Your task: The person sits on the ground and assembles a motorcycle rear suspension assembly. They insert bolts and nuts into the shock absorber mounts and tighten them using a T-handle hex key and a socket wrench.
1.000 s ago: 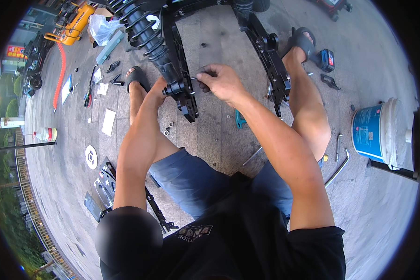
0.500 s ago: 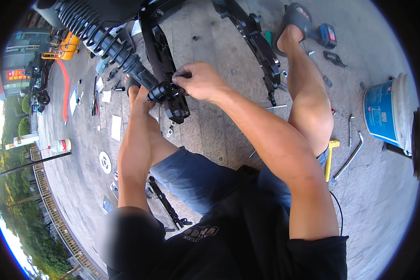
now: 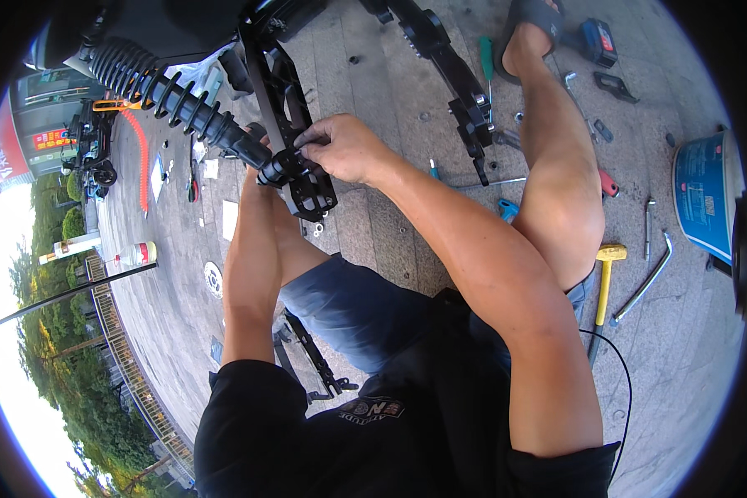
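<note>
My right hand (image 3: 349, 149) is at the lower end of a black metal suspension arm (image 3: 275, 100), thumb and fingertips pinched together against its side. Whatever sits between those fingertips is too small or covered to make out. A black shock absorber (image 3: 187, 108) with a coil spring slants down from the upper left. Its lower eye (image 3: 278, 168) meets the arm right beside my fingertips. My left forearm (image 3: 253, 266) reaches up to the far side of that joint; the left hand's fingers are hidden behind the shock's lower end and the arm.
A second black arm (image 3: 452, 70) hangs to the right. Around my right leg lie a yellow mallet (image 3: 607, 278), a bent metal bar (image 3: 646, 280), a green-handled screwdriver (image 3: 486, 58) and a cordless tool (image 3: 598, 41). A blue-labelled bucket (image 3: 705, 195) stands far right. Loose black linkage (image 3: 314, 357) lies below.
The view has shifted, so ground items appear further right and more of the mallet shows. My right hand stays pinched at the joint, with its fingertips slightly shifted; my left arm keeps its reach.
</note>
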A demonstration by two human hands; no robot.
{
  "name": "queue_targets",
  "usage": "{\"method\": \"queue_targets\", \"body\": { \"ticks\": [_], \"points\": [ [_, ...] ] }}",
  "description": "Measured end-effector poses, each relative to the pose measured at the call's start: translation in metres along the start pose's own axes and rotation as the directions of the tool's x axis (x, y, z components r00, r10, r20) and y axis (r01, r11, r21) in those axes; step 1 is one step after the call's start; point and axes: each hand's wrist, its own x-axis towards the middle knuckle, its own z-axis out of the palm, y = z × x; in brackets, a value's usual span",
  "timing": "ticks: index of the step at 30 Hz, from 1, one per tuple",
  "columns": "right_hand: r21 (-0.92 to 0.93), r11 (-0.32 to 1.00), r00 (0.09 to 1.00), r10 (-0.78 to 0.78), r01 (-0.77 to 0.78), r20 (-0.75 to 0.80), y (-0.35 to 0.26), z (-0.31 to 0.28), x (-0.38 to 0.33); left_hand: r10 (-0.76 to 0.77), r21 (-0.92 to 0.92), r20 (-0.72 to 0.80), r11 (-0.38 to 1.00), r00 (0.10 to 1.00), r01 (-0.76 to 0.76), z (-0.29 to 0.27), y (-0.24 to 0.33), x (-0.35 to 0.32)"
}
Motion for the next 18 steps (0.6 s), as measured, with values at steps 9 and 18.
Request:
{"method": "queue_targets", "body": {
  "ticks": [9,18],
  "points": [
    [0.044,0.992,0.991,0.111,-0.114,0.07,-0.002,-0.004,0.004,0.027,-0.105,-0.137,0.994,0.99,-0.042,-0.009,-0.001,-0.001],
    [-0.399,0.91,0.993,-0.112,0.114,0.03,-0.014,-0.004,0.0,-0.01,-0.233,-0.294,0.971,0.956,-0.061,-0.012,0.006,-0.022]
  ]
}}
